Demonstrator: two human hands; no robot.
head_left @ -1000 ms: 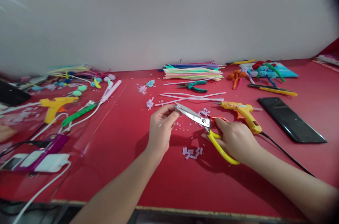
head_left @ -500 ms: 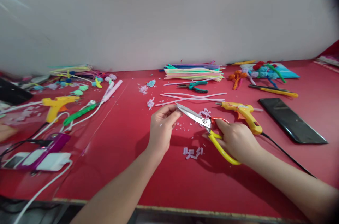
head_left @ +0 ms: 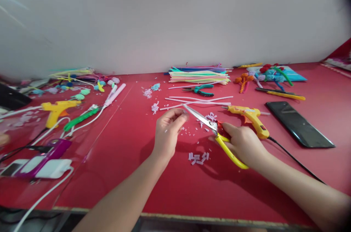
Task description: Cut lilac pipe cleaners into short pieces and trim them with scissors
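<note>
My right hand (head_left: 244,144) is closed round the handles of scissors (head_left: 204,119) with yellow and red grips. Their blades point up and left, the tips close to the fingers of my left hand (head_left: 168,131). Thumb and fingers of that hand are pinched together; whatever lies between them is too small to make out. Below the blades is a group of short lilac cut pieces (head_left: 197,158). More lilac pieces (head_left: 211,116) and tiny scraps lie behind the scissors. Long pale pink pipe cleaners (head_left: 200,102) rest just beyond my hands.
Pliers (head_left: 203,90) and a pipe-cleaner bundle (head_left: 199,76) lie at the back. To the right are a yellow glue gun (head_left: 251,116), a phone (head_left: 298,124) and a cutter knife (head_left: 282,94). Leftward sit another glue gun (head_left: 57,111), a purple power strip (head_left: 55,155) and cables.
The scissor blades have shifted slightly at my left fingertips. Both hands stay nearly in place, and the whole view has moved a little.
</note>
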